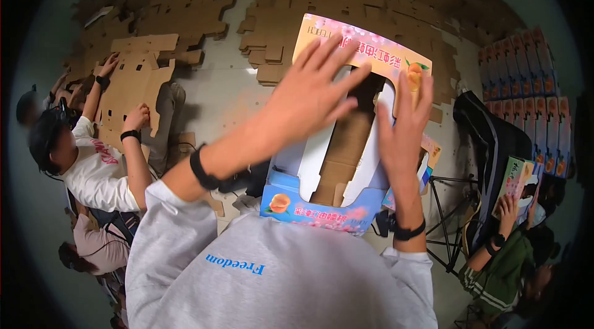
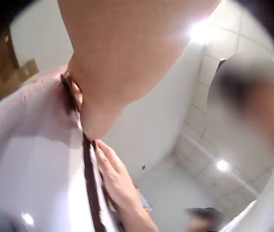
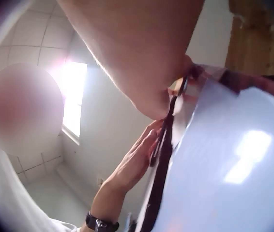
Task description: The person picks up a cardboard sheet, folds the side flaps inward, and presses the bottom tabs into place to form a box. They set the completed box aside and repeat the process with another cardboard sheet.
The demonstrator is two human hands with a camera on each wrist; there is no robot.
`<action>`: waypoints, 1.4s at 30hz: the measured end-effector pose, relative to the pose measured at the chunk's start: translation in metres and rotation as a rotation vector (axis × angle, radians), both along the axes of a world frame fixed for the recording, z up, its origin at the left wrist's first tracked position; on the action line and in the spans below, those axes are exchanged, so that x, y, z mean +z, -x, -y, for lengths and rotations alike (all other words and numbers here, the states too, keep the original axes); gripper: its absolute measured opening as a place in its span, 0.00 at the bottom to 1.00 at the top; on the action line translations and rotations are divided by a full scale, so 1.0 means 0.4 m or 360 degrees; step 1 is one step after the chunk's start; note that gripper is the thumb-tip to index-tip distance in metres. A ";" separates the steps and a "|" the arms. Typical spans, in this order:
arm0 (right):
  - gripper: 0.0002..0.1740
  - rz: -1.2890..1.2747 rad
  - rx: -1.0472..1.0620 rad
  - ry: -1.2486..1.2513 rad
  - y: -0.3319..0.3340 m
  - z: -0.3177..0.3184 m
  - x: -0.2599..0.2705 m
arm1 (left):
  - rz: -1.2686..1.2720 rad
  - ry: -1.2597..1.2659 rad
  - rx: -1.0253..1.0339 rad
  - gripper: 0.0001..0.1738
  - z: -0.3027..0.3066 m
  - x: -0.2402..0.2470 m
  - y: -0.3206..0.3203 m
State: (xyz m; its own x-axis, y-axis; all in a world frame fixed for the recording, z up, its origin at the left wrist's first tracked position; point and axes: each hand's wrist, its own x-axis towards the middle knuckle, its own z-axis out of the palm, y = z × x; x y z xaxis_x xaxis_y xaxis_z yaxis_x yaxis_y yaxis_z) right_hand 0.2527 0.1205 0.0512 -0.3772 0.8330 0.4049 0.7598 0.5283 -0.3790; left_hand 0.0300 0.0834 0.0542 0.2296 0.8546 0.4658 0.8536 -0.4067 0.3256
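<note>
A printed carton (image 1: 284,180) with peach pictures, blossoms and a long cut-out window stands against the person's grey shirt. Brown cardboard shows through the window, between white inner edges. The left hand (image 1: 309,97) lies across the orange end panel (image 1: 377,44), fingers spread and fairly straight, thumb over the window. On the right side of the carton, the right hand (image 1: 405,134) rests with extended fingers on the panel and its thumb by the white edge. In the left wrist view, the right hand (image 2: 120,186) shows beyond the dark window slit.
Flattened brown cardboard (image 1: 346,13) covers much of the floor ahead. Finished cartons (image 1: 520,69) stand in rows at right, near a black tripod (image 1: 442,217). At left, another person handles a cardboard sheet (image 1: 133,81); at right, someone holds a green carton (image 1: 516,180).
</note>
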 end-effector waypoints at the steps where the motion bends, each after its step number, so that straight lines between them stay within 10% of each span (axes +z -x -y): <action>1: 0.40 0.0180 0.0081 -0.0025 -0.005 0.042 0.005 | -0.0025 0.0122 0.0024 0.26 0.054 0.002 -0.017; 25: 0.53 0.0052 0.0103 -0.0035 -0.051 0.160 -0.085 | -0.0532 0.0106 0.0154 0.07 0.271 -0.121 -0.083; 33: 0.60 0.0021 -0.0040 -0.0044 -0.038 0.148 -0.093 | -0.0005 0.0355 0.0346 0.52 0.234 -0.103 -0.086; 42: 0.66 0.0056 -0.0114 0.0029 -0.028 0.135 -0.065 | 0.0042 0.0304 0.0358 0.54 0.214 -0.090 -0.079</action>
